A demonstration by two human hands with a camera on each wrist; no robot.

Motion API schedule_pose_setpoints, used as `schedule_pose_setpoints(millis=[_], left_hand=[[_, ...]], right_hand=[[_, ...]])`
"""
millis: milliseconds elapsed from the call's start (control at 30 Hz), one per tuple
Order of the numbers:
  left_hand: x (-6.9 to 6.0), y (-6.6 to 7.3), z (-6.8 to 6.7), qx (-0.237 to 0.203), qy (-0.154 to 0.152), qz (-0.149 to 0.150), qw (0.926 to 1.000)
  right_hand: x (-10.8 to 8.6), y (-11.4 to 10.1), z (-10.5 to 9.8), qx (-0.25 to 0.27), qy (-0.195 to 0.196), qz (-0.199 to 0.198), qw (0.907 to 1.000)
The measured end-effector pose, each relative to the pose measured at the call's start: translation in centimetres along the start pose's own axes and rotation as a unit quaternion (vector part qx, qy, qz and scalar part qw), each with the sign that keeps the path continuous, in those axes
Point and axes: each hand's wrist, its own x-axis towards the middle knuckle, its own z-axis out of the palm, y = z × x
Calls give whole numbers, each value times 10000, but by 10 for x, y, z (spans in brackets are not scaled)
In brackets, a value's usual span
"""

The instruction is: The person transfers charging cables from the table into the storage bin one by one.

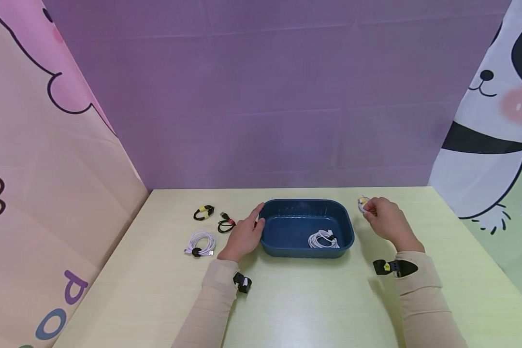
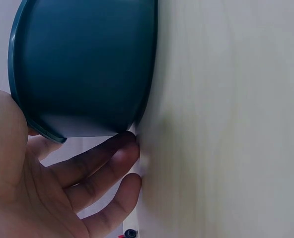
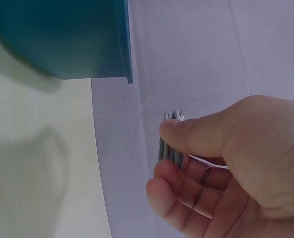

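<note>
In the head view, a dark blue plastic basin point(image 1: 306, 253) stands on the table, with a coiled white cable point(image 1: 323, 239) lying inside at its front right. My left hand point(image 1: 245, 236) holds the basin's left edge. Its thumb is at the rim, and its fingers point(image 2: 110, 163) lie by the outer wall in the left wrist view. Right of the basin, my right hand point(image 1: 388, 221) pinches a small coiled white cable point(image 3: 171, 144) between thumb and fingers, above the tabletop. Something yellow shows on this coil in the head view; the fingers hide part of it.
Left of the basin lie a black cable with a yellow tie point(image 1: 204, 212), a black cable with a red tie point(image 1: 226, 223) and a coiled white cable with a black tie point(image 1: 201, 244). A purple backdrop point(image 1: 261, 96) rises behind the table, with printed cloths on both sides.
</note>
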Motion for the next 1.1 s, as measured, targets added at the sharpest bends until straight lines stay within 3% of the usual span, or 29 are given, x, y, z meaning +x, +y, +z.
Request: schedule_pose_setpoints(millis=[1100], left_hand=[[-1,0,0,-8,-51,-19,10000]], right_hand=[[0,-13,-2,65,-36,-32,10000]])
